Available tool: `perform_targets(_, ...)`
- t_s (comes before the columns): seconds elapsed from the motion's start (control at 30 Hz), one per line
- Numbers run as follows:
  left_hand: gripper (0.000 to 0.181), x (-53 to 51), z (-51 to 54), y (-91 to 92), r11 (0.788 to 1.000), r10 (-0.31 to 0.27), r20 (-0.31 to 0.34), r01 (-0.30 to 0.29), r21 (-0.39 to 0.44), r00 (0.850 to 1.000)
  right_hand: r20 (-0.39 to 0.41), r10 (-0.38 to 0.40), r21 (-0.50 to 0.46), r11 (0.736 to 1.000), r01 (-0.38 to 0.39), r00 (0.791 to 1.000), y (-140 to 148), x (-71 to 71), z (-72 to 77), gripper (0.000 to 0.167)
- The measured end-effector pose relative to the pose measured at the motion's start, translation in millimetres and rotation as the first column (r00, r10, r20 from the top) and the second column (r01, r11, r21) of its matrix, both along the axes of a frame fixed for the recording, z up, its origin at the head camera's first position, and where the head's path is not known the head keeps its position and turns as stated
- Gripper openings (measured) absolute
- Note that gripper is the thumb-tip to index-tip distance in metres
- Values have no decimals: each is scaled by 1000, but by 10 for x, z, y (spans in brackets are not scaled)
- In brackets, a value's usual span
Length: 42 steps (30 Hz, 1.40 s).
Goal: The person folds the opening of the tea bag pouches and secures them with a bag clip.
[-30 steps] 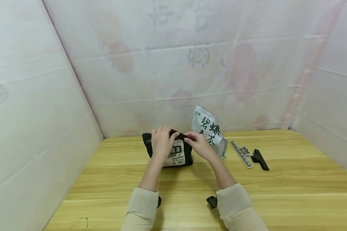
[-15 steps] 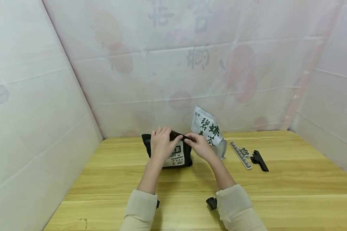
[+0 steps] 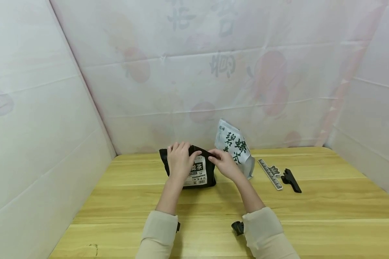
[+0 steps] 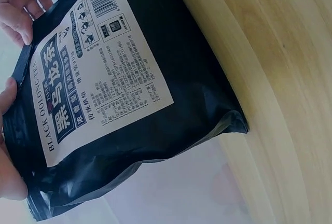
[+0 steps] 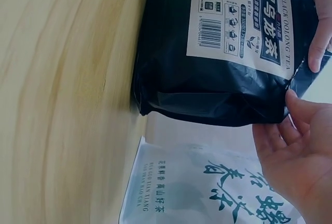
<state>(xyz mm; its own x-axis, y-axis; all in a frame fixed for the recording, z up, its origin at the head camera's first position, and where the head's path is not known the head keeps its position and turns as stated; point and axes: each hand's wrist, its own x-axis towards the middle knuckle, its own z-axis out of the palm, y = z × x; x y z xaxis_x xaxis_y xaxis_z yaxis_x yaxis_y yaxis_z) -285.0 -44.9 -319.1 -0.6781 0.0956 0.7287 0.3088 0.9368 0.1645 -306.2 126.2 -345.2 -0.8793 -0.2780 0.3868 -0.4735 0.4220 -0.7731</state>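
A black bag of oolong tea [image 3: 210, 174] with a pale printed label stands on the table, its top folded over. My left hand [image 3: 179, 161] holds the top left part, fingers behind and thumb along the front of the top edge. At the top right corner my right hand [image 3: 226, 164] pinches the edge between thumb and fingers. In the right wrist view the right thumb and fingers grip the bag's corner [image 5: 249, 102]. The left wrist view shows the label [image 4: 104, 73] and the lower side of the bag; some fingertips are hidden behind it.
A white tea bag [image 3: 235, 144] with green characters stands tilted just behind the right hand. Farther right lie a piano-key patterned clip [image 3: 270, 175] and a black clip [image 3: 291, 181] on the wooden table [image 3: 327, 208]. Fabric walls enclose the back and sides.
My left thumb moved right along the bag's top edge, then back left, uncovering more of the label. The right hand keeps its pinch, almost unmoved. The white bag and clips stay put.
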Motion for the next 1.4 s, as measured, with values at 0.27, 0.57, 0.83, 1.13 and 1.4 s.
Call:
perform_targets(0.27, 38, -35, -23, 3, 1000, -4, -73, 5, 6, 997, -14, -19, 7, 1000, 19, 1000, 14, -14, -10, 17)
perform_targets(0.57, 38, -36, -31, -1, 1000, -9, -125, 12, 24, 992, -70, -67, 5, 998, 67, 995, -9, -18, -19, 16)
perform_targets(0.83, 38, -30, -28, 0, 1000, -15, -109, 17, 22, 994, -52, -102, -13, 995, 101, 993, -21, -29, -28, 16)
perform_targets(1.13, 39, -34, -8, 0, 1000, -7, -87, 9, 17, 996, -24, 4, -6, 1000, -4, 1000, 57, -6, 8, 20)
perform_targets(1.4, 39, -29, -5, 7, 1000, -23, -79, 24, 19, 997, 5, -16, 40, 999, 15, 1000, 109, 1, 17, 22)
